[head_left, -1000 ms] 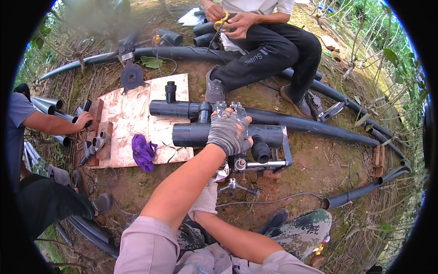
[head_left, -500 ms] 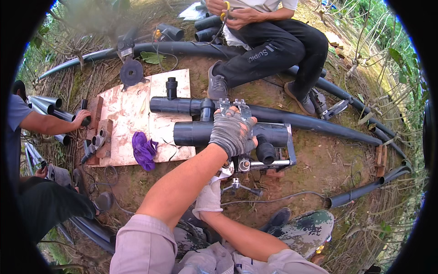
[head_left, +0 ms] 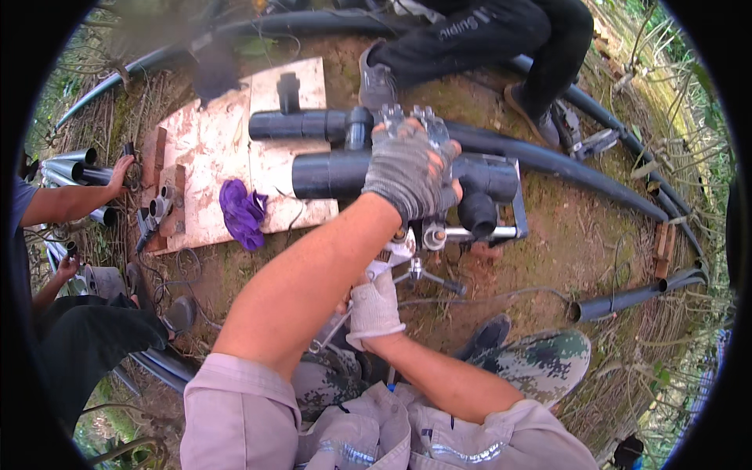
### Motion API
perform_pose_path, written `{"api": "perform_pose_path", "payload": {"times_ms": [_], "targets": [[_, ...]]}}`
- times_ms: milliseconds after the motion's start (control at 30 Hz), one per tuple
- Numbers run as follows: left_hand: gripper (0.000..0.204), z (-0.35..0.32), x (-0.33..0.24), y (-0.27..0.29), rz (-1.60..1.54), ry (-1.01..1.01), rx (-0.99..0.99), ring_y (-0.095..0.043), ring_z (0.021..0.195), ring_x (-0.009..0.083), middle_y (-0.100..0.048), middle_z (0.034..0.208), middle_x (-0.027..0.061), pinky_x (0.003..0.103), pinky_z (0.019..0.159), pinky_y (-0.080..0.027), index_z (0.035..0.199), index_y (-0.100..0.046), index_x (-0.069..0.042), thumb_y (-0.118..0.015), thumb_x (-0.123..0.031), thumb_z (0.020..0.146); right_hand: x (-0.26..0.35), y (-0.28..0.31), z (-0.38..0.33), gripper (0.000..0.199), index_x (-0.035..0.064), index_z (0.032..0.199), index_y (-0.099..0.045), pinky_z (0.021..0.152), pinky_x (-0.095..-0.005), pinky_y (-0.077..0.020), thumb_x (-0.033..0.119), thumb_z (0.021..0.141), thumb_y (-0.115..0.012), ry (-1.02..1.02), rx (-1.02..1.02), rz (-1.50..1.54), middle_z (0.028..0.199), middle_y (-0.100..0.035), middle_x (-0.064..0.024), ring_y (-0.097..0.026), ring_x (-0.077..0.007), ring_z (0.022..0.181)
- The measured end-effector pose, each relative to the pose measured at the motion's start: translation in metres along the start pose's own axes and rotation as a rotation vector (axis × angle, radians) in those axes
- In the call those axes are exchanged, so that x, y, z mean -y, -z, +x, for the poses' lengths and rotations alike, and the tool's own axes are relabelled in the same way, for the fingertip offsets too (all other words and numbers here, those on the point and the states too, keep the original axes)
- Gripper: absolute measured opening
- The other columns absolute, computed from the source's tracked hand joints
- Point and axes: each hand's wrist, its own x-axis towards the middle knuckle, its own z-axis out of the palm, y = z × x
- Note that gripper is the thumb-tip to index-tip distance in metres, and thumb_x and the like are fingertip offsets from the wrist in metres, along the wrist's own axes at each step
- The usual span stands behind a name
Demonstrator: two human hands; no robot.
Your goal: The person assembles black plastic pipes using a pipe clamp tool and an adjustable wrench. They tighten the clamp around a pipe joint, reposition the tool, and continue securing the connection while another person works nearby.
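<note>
My left hand (head_left: 413,166), in a grey striped fingerless glove, lies over the metal clamp (head_left: 429,124) of a pipe-welding frame, its fingers curled on the clamp's top. Thick black pipe sections show on both sides of it: a plain one (head_left: 329,174) to the left, and a tee fitting (head_left: 487,188) with a downward branch to the right. Below, my right hand (head_left: 374,307), in a pale glove, is closed around a slim silver wrench-like tool (head_left: 327,337) near the frame's front bolts (head_left: 433,236). My left forearm partly hides it.
A wooden board (head_left: 211,149) with a purple cloth (head_left: 243,213) lies left. Beyond the frame are another black tee (head_left: 298,125) and a long curved pipe (head_left: 564,160). A co-worker's shoe (head_left: 378,78) is close behind; another person's hand (head_left: 121,174) is at far left. A cable crosses the ground.
The view has shifted, so the frame and pipes sit higher. My right hand has drawn back from the frame's front, and the silver tool now shows beside it. My left hand stays on the clamp.
</note>
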Motion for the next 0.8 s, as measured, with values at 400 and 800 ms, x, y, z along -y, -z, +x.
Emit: {"api": "perform_pose_path", "payload": {"times_ms": [400, 800], "targets": [[0.055, -0.005, -0.003, 0.006, 0.082, 0.004, -0.079, -0.062, 0.118, 0.0350, -0.069, 0.117, 0.0148, 0.060, 0.107, -0.041, 0.122, -0.070, -0.023, -0.070, -0.052, 0.076, 0.022, 0.020, -0.017, 0.019, 0.0118, 0.105, -0.042, 0.049, -0.0342, -0.0538, 0.027, 0.107, -0.054, -0.231, 0.115, -0.006, 0.066, -0.046, -0.0028, -0.050, -0.0144, 0.050], [0.054, -0.001, 0.000, -0.011, 0.135, 0.017, -0.103, -0.061, 0.121, 0.0330, -0.069, 0.117, 0.0156, 0.052, 0.103, -0.045, 0.126, -0.067, -0.031, -0.069, -0.055, 0.078, 0.171, 0.066, 0.015, 0.027, 0.0152, 0.099, -0.056, 0.042, -0.0293, -0.0381, 0.041, 0.101, -0.064, -0.695, 0.279, -0.977, 0.062, -0.044, 0.0043, -0.043, -0.0096, 0.047]]}}
